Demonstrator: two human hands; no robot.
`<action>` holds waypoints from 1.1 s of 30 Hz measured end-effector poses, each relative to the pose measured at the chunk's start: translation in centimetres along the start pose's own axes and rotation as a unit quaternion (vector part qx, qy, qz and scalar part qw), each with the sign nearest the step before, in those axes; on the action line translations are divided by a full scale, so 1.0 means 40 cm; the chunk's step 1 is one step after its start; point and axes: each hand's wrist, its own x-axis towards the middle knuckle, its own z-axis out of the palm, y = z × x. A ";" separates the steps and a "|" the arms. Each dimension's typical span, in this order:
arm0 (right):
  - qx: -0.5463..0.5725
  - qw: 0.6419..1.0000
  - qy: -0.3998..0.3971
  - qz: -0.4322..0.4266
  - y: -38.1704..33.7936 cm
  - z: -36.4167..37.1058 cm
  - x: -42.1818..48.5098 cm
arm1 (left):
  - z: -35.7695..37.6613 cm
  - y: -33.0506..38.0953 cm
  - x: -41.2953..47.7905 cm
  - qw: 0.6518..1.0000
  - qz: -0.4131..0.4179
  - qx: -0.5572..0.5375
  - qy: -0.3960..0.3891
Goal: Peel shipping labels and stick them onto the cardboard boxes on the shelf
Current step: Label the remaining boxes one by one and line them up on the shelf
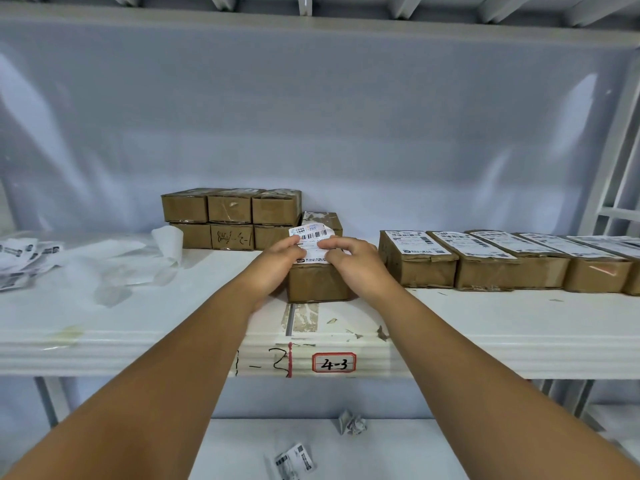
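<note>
Now both hands w/ label atop box

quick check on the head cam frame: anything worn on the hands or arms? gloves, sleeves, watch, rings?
Nothing worn that shows. The left hand and the right hand are both bare, no gloves. Both forearms are bare right to the bottom edge of the picture: no sleeve, no cuff, no watch or wristband. No rings on the fingers that are in view, though some fingertips are hidden against the label. No tape or markings either.

Shelf edge tag: "4-3"; handwritten "1-2" beside.
</note>
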 end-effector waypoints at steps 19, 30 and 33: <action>0.064 0.997 0.043 -0.014 0.018 -0.017 0.021 | -0.029 0.002 -0.010 0.995 0.064 -0.051 0.064; 0.077 0.996 -0.043 0.012 0.014 -0.015 0.037 | -0.031 -0.018 0.007 0.996 0.079 0.042 0.015; 0.030 0.998 -0.054 -0.009 0.011 -0.018 0.036 | -0.035 -0.021 0.010 0.999 0.034 0.028 0.003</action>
